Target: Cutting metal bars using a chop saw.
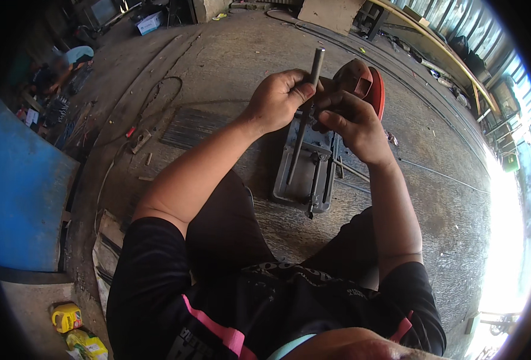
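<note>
Grey metal rod [304, 123], straight and slim, gripped by both hands' fingers [304, 91].

A metal rod [304, 120] runs between the left hand [277, 99] and the right hand [352, 123], both raised above a cutting saw [313, 165] that sits on the floor [229, 60] in front of the person's knees. A flat panel [25, 198] stands to the left, with bottles [76, 330] on the ground just behind it. Another person [64, 66] crouches at the far left.
</note>
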`<state>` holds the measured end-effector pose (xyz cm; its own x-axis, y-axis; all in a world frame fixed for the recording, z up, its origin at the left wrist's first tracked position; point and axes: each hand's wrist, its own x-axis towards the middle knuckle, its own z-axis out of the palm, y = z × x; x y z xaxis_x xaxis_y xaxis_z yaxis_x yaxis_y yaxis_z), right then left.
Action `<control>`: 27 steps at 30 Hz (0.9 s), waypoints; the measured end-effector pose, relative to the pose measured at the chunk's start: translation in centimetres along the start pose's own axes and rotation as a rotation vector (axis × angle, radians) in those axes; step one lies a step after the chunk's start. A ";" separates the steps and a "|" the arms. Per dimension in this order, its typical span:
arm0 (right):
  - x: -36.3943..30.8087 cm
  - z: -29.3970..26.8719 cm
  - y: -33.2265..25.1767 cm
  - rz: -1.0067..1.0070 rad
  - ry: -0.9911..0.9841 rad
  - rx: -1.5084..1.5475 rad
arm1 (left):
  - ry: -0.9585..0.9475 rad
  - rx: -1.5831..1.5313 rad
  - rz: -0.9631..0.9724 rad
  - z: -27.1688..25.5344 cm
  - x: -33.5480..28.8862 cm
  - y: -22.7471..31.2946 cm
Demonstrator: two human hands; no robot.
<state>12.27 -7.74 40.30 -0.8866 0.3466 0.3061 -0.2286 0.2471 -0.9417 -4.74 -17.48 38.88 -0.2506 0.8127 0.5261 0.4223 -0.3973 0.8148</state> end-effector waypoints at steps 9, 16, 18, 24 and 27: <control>-0.8 0.1 -1.4 -0.002 -0.033 -0.103 | -0.099 0.082 0.288 0.2 -0.3 0.6; -1.6 -0.2 -2.7 -0.021 -0.017 -0.142 | -0.111 0.112 0.375 0.5 -0.5 1.7; -1.9 -0.2 -3.2 -0.027 -0.003 -0.141 | -0.105 0.116 0.393 0.7 -0.5 1.8; -2.3 -0.4 -3.6 -0.076 0.018 -0.124 | -0.127 0.150 0.452 0.6 -0.7 2.4; -2.2 0.2 -3.7 -0.115 0.066 -0.136 | -0.147 0.071 0.419 0.9 -0.9 2.4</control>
<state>14.99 -9.57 43.11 -0.8284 0.3663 0.4237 -0.2667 0.4073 -0.8735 -2.75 -18.78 40.17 0.0787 0.6418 0.7628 0.5214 -0.6787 0.5172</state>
